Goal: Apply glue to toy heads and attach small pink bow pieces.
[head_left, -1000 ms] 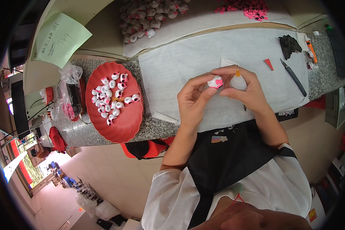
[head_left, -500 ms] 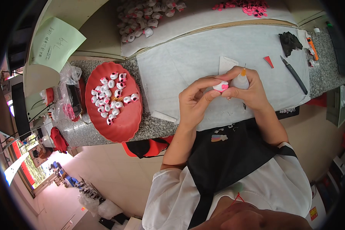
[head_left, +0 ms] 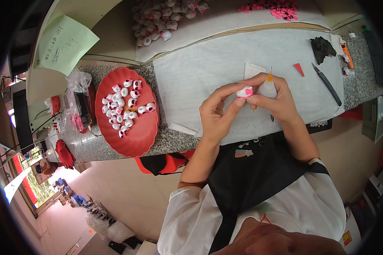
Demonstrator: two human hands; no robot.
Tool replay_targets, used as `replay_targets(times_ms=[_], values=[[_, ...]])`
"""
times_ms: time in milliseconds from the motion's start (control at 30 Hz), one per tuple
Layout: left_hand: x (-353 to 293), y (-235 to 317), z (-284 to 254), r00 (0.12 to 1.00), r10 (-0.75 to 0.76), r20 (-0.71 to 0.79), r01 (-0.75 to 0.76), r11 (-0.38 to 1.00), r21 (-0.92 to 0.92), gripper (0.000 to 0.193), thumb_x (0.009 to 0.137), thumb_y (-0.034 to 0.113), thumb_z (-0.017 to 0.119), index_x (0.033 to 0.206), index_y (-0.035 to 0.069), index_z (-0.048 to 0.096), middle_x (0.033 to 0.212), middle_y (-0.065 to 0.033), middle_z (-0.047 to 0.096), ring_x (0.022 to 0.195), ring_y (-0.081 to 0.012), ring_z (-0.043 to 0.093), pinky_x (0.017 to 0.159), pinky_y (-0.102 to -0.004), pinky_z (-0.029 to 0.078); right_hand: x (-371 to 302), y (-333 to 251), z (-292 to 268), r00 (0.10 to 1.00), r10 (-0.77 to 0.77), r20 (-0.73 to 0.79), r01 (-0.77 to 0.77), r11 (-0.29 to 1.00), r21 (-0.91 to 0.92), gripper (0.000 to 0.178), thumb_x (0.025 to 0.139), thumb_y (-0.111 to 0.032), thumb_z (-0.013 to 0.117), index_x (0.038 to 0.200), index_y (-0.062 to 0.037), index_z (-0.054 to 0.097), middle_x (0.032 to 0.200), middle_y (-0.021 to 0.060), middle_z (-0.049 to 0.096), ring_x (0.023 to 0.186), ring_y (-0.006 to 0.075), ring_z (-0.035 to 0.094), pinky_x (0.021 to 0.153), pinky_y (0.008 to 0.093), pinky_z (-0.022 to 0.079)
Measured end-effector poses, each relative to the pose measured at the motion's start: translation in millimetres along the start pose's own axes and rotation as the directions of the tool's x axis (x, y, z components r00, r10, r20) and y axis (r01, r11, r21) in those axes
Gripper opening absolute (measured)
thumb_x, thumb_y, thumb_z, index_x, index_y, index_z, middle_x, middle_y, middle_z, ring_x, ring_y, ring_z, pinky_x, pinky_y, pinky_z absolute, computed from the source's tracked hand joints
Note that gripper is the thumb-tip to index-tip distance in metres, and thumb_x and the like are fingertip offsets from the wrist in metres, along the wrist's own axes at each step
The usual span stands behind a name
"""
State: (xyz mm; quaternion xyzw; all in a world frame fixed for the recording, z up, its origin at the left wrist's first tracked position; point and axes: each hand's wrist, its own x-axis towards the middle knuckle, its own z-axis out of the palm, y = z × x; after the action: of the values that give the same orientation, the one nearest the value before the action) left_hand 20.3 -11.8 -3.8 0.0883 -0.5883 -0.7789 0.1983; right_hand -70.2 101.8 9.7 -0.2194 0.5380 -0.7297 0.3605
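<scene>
Between the fingertips of my left hand [head_left: 217, 111] sits a small white figure with pink patches [head_left: 244, 92]. My right hand [head_left: 281, 98] is wrapped round a translucent squeeze bottle [head_left: 267, 89], whose orange needle tip [head_left: 270, 77] points away from me. The right thumb reaches across to the little figure's edge, so both hands meet there. Under them lies a white sheet [head_left: 187, 76]. Similar white and pink pieces [head_left: 120, 104] lie in a red scalloped tray [head_left: 134, 146] on the left.
A heap of white pieces [head_left: 166, 19] and a pile of pink bits [head_left: 283, 9] stand on the back ledge. Toward the right lie a craft knife [head_left: 327, 85], a red scrap [head_left: 299, 69], a black crumpled cloth [head_left: 322, 49] and an orange-handled cutter [head_left: 347, 56].
The small figure has been turned in my fingers, so its pink patch now faces more upward. The bottle stays in my right hand.
</scene>
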Motion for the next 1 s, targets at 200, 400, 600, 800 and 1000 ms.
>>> replay_targets(times_ms=[200, 400, 600, 800, 1000], values=[[2.4, -4.9, -5.6, 0.993, 0.071, 0.096, -0.052, 0.981, -0.189, 0.025, 0.07, -0.003, 0.055, 0.094, -0.002, 0.05, 0.096, -0.0099, 0.052, 0.089, -0.0152, 0.048, 0.079, -0.0273, 0.038, -3.4, -1.3, 2.1, 0.998, 0.043, 0.036, -0.044, 0.998, 0.043, 0.024, 0.062, 0.002, 0.058, 0.085, 0.0045, 0.052, 0.073, 0.0081, 0.052, 0.054, 0.0115, 0.049, 0.045, 0.0222, 0.04], [0.2, 0.3, -3.2, 0.991, 0.005, 0.137, 0.035, 0.956, -0.293, 0.023, 0.071, -0.003, 0.054, 0.094, -0.002, 0.049, 0.093, -0.0111, 0.053, 0.085, -0.0145, 0.05, 0.076, -0.0275, 0.04, -7.6, -1.2, 4.4, 0.998, 0.033, -0.049, -0.033, 0.999, 0.011, 0.021, 0.063, 0.001, 0.058, 0.082, 0.0035, 0.052, 0.07, 0.0085, 0.052, 0.053, 0.0124, 0.049, 0.044, 0.0223, 0.04], [4.3, -1.9, -7.4, 0.994, -0.111, 0.006, 0.104, 0.914, -0.393, 0.021, 0.073, 0.0, 0.053, 0.093, -0.001, 0.047, 0.091, -0.0122, 0.054, 0.083, -0.0153, 0.051, 0.076, -0.0312, 0.043, 3.1, -12.0, 17.3, 0.999, -0.018, -0.032, 0.014, 0.992, -0.124, 0.023, 0.064, 0.001, 0.057, 0.087, 0.0034, 0.053, 0.065, 0.005, 0.051, 0.052, 0.0104, 0.047, 0.047, 0.0203, 0.038], [6.3, -5.7, -9.2, 0.987, -0.156, -0.051, 0.105, 0.841, -0.53, 0.021, 0.075, 0.004, 0.052, 0.096, 0.003, 0.046, 0.096, -0.016, 0.052, 0.081, -0.0187, 0.054, 0.077, -0.0296, 0.043, 7.9, -9.5, -17.2, 0.964, -0.25, -0.087, 0.065, 0.542, -0.838, 0.021, 0.063, -0.004, 0.06, 0.082, -0.0003, 0.053, 0.074, 0.0079, 0.052, 0.071, 0.0189, 0.052, 0.063, 0.0264, 0.04], [6.5, -4.1, -8.4, 0.984, -0.164, -0.074, 0.102, 0.848, -0.521, 0.024, 0.073, 0.003, 0.054, 0.096, 0.003, 0.046, 0.093, -0.0128, 0.054, 0.088, -0.0168, 0.051, 0.08, -0.0324, 0.042, 7.9, -2.9, -21.5, 0.982, -0.175, -0.071, -0.002, 0.363, -0.932, 0.015, 0.063, -0.003, 0.059, 0.077, 0.0013, 0.053, 0.072, 0.0078, 0.052, 0.068, 0.0195, 0.051, 0.061, 0.0251, 0.039]])
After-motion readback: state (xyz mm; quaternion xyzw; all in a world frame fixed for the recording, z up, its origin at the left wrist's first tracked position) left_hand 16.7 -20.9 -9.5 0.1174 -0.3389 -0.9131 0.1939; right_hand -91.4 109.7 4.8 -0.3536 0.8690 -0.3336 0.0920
